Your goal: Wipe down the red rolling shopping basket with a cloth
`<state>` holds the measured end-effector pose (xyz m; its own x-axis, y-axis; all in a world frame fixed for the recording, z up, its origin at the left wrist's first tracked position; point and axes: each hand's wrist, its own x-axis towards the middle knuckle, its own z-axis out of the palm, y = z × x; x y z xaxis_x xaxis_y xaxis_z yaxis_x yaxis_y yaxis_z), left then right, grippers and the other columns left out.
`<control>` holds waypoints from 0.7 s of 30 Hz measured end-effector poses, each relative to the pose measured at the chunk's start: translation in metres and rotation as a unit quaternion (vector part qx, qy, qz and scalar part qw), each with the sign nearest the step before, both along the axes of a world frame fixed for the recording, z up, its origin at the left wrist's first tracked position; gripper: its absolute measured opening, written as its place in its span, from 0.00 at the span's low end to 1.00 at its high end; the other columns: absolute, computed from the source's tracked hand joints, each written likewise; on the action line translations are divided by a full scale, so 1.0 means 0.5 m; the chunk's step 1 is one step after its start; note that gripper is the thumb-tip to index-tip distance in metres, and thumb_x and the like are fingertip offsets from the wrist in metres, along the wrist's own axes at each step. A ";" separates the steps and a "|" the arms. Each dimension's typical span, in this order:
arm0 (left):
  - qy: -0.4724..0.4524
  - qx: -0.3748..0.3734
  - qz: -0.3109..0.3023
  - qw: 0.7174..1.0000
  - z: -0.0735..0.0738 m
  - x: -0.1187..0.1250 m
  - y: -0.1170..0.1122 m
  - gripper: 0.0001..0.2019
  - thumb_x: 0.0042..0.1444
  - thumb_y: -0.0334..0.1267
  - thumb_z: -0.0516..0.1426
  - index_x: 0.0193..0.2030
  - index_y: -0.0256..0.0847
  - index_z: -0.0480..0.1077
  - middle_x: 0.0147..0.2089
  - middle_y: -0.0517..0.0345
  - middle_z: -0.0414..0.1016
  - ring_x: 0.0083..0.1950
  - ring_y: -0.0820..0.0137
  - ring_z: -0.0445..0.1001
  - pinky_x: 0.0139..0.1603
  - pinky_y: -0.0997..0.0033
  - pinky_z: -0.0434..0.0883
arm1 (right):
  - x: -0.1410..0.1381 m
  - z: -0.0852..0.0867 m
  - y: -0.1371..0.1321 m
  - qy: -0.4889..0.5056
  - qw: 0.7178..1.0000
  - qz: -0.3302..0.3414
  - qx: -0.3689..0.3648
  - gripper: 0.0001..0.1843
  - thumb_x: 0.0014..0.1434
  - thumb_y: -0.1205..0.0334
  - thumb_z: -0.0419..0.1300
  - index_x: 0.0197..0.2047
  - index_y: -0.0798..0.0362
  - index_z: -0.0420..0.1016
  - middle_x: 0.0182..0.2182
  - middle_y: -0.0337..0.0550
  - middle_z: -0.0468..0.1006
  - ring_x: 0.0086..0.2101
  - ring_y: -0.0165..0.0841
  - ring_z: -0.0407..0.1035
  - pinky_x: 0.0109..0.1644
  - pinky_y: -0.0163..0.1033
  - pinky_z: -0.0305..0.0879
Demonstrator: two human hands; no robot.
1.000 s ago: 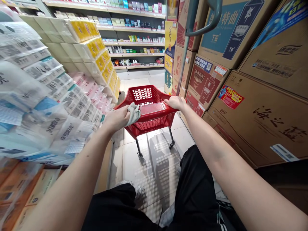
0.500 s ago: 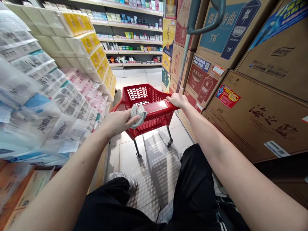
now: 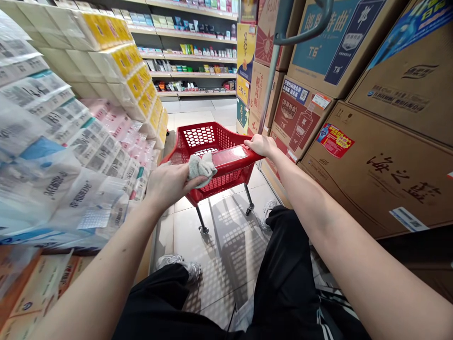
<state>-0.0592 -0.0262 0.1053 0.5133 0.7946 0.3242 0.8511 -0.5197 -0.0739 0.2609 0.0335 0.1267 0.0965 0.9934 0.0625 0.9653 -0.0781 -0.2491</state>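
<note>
Down the shop aisle (image 3: 198, 106), between stacked tissue packs (image 3: 95, 156) and liquor cartons (image 3: 375, 165), the person is rolling a red wheeled shopping basket (image 3: 219, 182) forward, right hand (image 3: 260, 145) clamping its rim, left hand (image 3: 170, 185) closed around a grey cloth (image 3: 201, 169) at the near edge.

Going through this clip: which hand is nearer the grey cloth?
Left. The left hand holds the grey cloth in its fingers, above the red wheeled shopping basket. The right hand rests on the basket's far-right rim, apart from the cloth.
</note>
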 end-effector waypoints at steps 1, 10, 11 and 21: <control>-0.026 0.036 -0.024 0.999 -0.016 -0.007 -0.009 0.24 0.61 0.59 0.48 0.45 0.41 0.73 0.42 0.47 0.79 0.44 0.56 0.77 0.42 0.63 0.67 | 0.003 -0.001 0.000 0.000 1.000 0.005 0.000 0.27 0.63 0.43 0.45 0.34 0.52 0.79 0.39 0.50 0.82 0.41 0.43 0.75 0.47 0.43 0.65; -0.128 0.174 -0.055 0.975 -0.098 -0.028 -0.063 0.21 0.64 0.41 0.49 0.62 0.39 0.64 0.58 0.42 0.71 0.59 0.55 0.68 0.61 0.52 0.62 | 0.017 -0.011 -0.001 -0.005 0.999 0.019 0.034 0.26 0.64 0.48 0.44 0.34 0.51 0.80 0.36 0.48 0.82 0.38 0.41 0.75 0.43 0.40 0.64; -0.120 0.160 -0.039 0.979 -0.090 -0.024 -0.061 0.21 0.64 0.44 0.49 0.59 0.38 0.66 0.55 0.42 0.73 0.57 0.54 0.69 0.59 0.52 0.63 | 0.016 -0.011 -0.001 -0.006 0.999 0.018 0.038 0.25 0.64 0.49 0.44 0.34 0.52 0.80 0.37 0.49 0.82 0.39 0.41 0.75 0.43 0.40 0.64; 0.069 -0.235 0.150 0.958 0.068 0.049 0.060 0.31 0.65 0.52 0.37 0.42 0.33 0.75 0.50 0.38 0.76 0.50 0.55 0.74 0.42 0.63 0.65 | -0.006 -0.021 -0.014 -0.034 0.992 -0.011 0.122 0.34 0.70 0.49 0.35 0.39 0.53 0.81 0.41 0.50 0.82 0.44 0.41 0.75 0.47 0.39 0.63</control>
<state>-0.0349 0.0036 0.1391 0.2513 0.9547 -0.1593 0.9664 -0.2568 -0.0147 0.2578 0.0265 0.1161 0.1057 0.9454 0.3081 0.9793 -0.0451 -0.1976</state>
